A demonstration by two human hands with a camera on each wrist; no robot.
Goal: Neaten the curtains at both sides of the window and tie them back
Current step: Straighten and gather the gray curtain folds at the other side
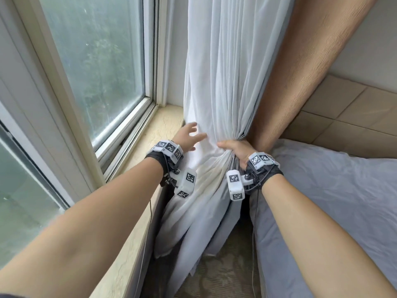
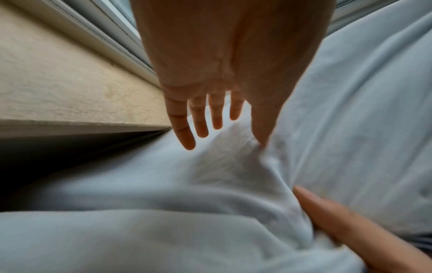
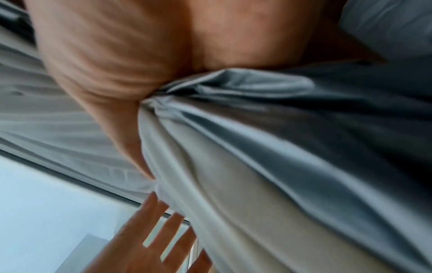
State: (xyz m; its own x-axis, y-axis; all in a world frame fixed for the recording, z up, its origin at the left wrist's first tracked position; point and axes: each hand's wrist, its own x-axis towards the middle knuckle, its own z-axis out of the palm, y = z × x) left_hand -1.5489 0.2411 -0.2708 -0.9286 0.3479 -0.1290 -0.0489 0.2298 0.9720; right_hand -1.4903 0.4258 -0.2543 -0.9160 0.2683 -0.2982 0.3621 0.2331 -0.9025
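A white sheer curtain (image 1: 223, 82) hangs at the right of the window, gathered into a bunch at sill height. Behind it hangs a tan drape (image 1: 300, 67). My right hand (image 1: 234, 149) grips the gathered bunch of curtain (image 3: 210, 114), thumb across its front. My left hand (image 1: 189, 136) is spread with straight fingers against the curtain's left side; in the left wrist view its fingers (image 2: 201, 118) lie over the white fabric (image 2: 163, 184), and the thumb presses a fold. Below the grip the curtain falls loose to the floor.
The window (image 1: 92, 61) and its beige stone sill (image 1: 154, 136) lie to the left. A bed with grey-blue bedding (image 1: 333, 201) stands close on the right, with a padded tan headboard (image 1: 343, 110) behind it. A narrow strip of carpet (image 1: 214, 272) runs between.
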